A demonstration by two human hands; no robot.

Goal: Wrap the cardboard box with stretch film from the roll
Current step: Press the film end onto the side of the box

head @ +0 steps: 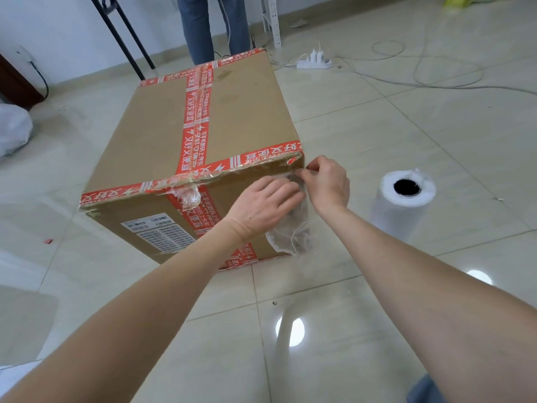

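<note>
At the far left a white bag (pixel 13 128) is seen on the tiled floor (pixel 377 135), well apart from everything else. A cardboard box (pixel 232 112), crossed and edged with red printed tape (pixel 193 117), is set on the floor in the middle, a label (pixel 159 232) stuck on its near side. The left hand (pixel 266 206) is laid flat on that near side, by the right-hand corner, its fingers spread and pressed onto a crumpled piece of clear film (pixel 290 234) that hangs down the corner. Just beside it, the right hand (pixel 328 181) is pinched at the top of the same corner, thumb and fingers closed on the film's upper edge. To the right, a white roll (pixel 402 203) is stood upright on the floor, near the box but apart from it and from both hands. Open floor is left on the near side and right; behind the box, a person's legs (pixel 212 27), black stand legs (pixel 125 36), a power strip (pixel 315 62) and loose cables (pixel 421 68) are found.
</note>
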